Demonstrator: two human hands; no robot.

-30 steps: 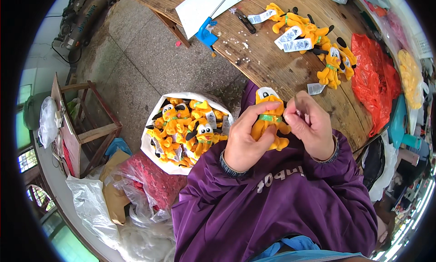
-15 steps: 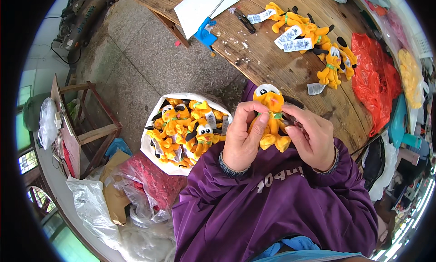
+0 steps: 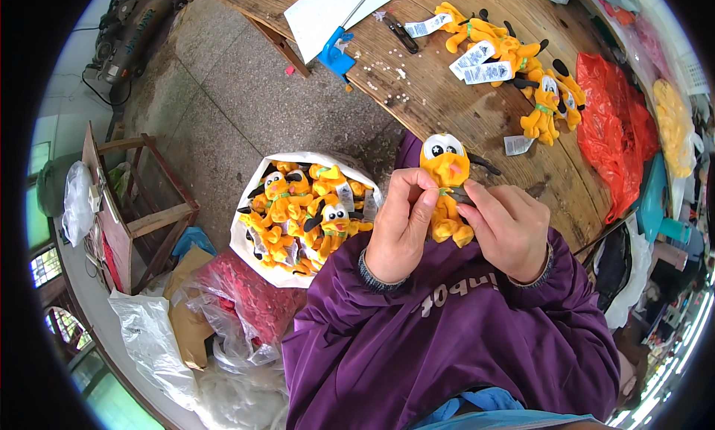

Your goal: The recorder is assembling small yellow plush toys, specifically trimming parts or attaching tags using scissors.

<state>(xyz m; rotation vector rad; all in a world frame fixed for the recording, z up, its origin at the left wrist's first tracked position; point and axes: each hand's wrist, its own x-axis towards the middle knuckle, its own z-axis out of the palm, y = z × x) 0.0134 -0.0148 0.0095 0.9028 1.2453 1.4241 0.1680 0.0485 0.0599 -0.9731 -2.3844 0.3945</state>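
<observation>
A small yellow plush dog (image 3: 447,167) with large white eyes, a pink nose and black ears is upright between my hands, in front of my purple sleeves. My left hand (image 3: 400,225) pinches the thin green collar at its neck with thumb and forefinger. On the other side, my right hand (image 3: 510,227) has its fingers closed on the toy's neck area, over something dark there that I cannot fully make out. To the left, a white sack (image 3: 238,244) holds many similar plush dogs (image 3: 335,217), some with white tags.
More tagged plush dogs (image 3: 547,106) lie on the wooden table (image 3: 447,106), beside a red plastic bag (image 3: 614,124). A dark cutter-like tool (image 3: 402,33) and a blue clamp-like piece (image 3: 337,56) lie near the table edge. A wooden stool (image 3: 160,221) and plastic bags (image 3: 249,299) stand left.
The plush dog's head has tipped back and turned more upright, so both eyes show. My right hand has moved slightly left and down, its fingers closing at the toy's neck.
</observation>
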